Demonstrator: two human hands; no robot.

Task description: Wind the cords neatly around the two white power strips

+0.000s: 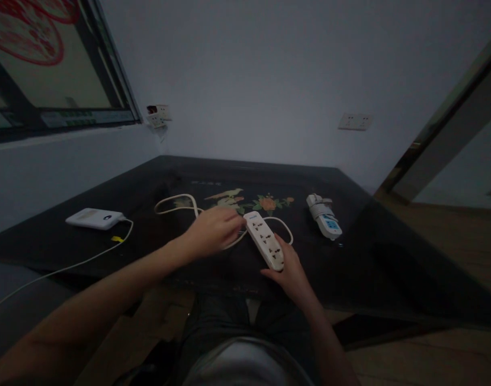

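A white power strip (265,239) with several sockets lies slanted over the dark table in front of me. My right hand (287,268) grips its near end, thumb on one side and fingers on the other. Close to the strip's far end, my left hand (217,229) is closed, its fingers curled around the strip's pale cord (176,196). The cord loops out to the left on the tabletop, and another bend of it shows behind the strip on the right. What exactly lies between the left fingertips is partly hidden.
On the right lies a second power strip (324,217), its cord wrapped around it. A white box-shaped device (95,218) with a cable sits at the left, near a yellow scrap (117,239). The dark table (369,257) bears a flower print. Wall sockets (355,121) are beyond.
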